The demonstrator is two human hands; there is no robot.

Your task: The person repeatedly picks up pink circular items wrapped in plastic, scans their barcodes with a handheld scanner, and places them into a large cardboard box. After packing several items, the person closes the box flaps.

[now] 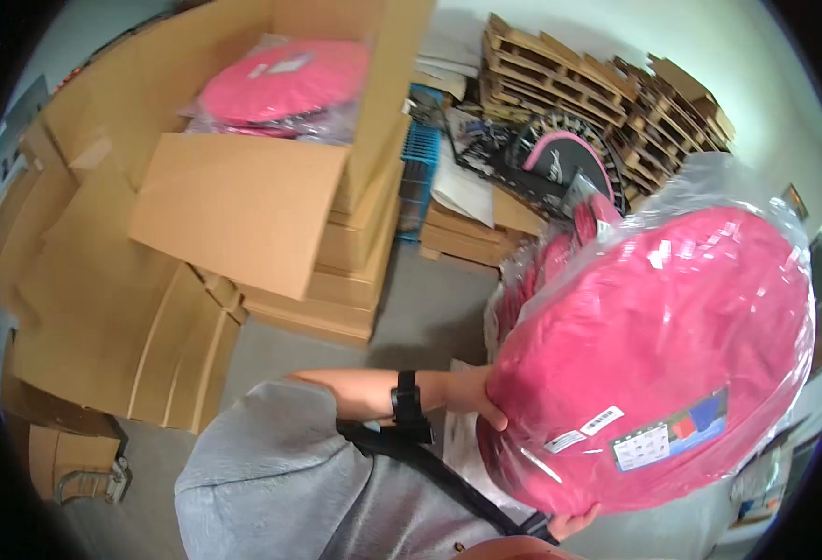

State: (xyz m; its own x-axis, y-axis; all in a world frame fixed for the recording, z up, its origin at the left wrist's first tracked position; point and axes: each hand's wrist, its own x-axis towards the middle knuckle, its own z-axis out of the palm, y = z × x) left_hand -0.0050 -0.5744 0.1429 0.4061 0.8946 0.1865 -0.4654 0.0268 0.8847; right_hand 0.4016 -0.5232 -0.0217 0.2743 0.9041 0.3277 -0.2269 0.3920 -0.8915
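Observation:
A large, round pink package in a clear plastic bag is held up in front of me on the right. It carries white barcode stickers and a printed label. My left hand, with a black band on its wrist, grips the package's left edge, thumb on the front and other fingers hidden behind it. At the bottom edge my right hand holds it from below, its fingers partly covered. More pink packages in plastic stand upright just behind it.
An open cardboard box at the upper left holds similar round pink packages. Its front flap hangs down. Flattened cardboard leans at the left. Wooden pallets are stacked at the back, near a black-and-pink round trampoline.

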